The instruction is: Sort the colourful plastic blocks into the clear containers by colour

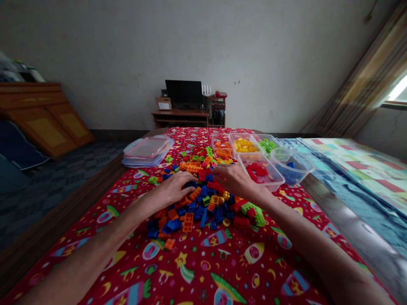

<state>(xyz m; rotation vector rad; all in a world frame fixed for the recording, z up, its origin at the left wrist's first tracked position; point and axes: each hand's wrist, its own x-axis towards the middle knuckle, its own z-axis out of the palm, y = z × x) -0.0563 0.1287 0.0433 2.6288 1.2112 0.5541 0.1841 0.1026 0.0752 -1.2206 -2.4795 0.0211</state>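
Observation:
A loose heap of plastic building bricks in blue, orange, red, green and yellow (197, 203) lies in the middle of the table. My left hand (173, 187) reaches into its left side, thumb and fingers curved around a dark blue brick (190, 184). An orange brick (195, 194) lies by the thumb tip. Over the heap's right side is my right hand (233, 176), its fingers loosely bent and apart above red bricks (215, 187); its fingertips are partly hidden, and I see nothing held in them.
Clear tubs at the right hold sorted bricks: orange (223, 152), yellow (245, 145), green (267, 146), red (257, 170) and blue (289, 173). Stacked lids (146, 149) lie back left. A patterned red cloth (203, 271) covers the table; a bed (356, 169) stands right.

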